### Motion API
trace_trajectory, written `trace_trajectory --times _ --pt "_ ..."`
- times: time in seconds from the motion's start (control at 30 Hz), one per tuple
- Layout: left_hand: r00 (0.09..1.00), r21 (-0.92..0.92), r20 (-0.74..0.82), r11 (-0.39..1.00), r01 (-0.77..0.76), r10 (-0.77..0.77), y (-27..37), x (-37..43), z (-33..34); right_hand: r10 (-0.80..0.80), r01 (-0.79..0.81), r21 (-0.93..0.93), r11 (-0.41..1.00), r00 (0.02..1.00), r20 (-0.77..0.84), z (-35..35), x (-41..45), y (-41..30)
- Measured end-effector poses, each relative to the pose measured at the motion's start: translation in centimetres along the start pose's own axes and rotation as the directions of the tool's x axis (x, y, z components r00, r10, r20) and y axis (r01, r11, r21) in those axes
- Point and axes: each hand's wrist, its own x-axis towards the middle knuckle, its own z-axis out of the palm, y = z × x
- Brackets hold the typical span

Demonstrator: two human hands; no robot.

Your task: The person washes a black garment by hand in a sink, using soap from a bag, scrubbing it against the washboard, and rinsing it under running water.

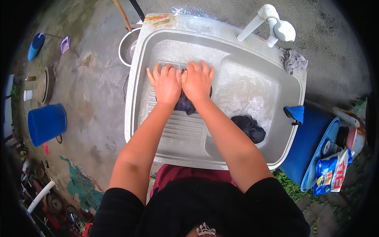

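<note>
Both my hands press side by side on a dark wet cloth (185, 105) lying on the ribbed washboard (183, 130) of a stone-like laundry sink. My left hand (168, 84) rests on the cloth's left part, fingers spread and pointing away from me. My right hand (197, 80) lies beside it, thumbs almost touching; its fingers are spread too. Much of the cloth is hidden under my palms, and whether the fingers grip it is not clear. To the right, a second black cloth (250, 129) sits in the basin (242, 86) with foamy water.
A white pipe faucet (271, 26) rises at the back right. A grey rag (293, 60) and a blue cloth item (294, 115) hang over the sink's rim. Right of the sink are a blue barrel (308, 142) and a detergent bag (333, 173). A metal basin (128, 49) stands behind left; a blue bucket (47, 124) is further left.
</note>
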Motion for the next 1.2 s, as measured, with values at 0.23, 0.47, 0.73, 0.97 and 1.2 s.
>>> trace_trajectory --times 0.23,0.47,0.73,0.97,1.2 --pt "0.910 -0.344 0.250 0.909 -0.235 0.330 1.7 -12.8 -9.1 -0.261 0.219 0.378 0.900 0.963 0.064 -8.7 -14.9 -0.4" --pt "0.999 -0.073 0.002 0.996 -0.048 0.049 0.6 3.5 2.0 -0.016 0.021 0.033 0.999 0.989 -0.148 1.6 3.8 1.7" --pt "0.955 -0.403 0.190 0.905 -0.134 0.226 2.2 -9.5 -7.0 -0.142 0.130 0.372 0.919 0.990 0.006 -7.2 -13.2 3.1" --pt "0.964 -0.130 0.267 0.991 0.031 0.005 1.4 -1.3 -1.2 -0.228 0.225 0.135 0.965 0.974 0.004 -2.2 -0.6 1.7" --pt "0.991 -0.069 0.125 0.997 -0.029 0.037 2.4 -1.2 -2.0 -0.094 0.097 0.083 0.992 0.995 -0.043 -2.1 -2.8 2.5"
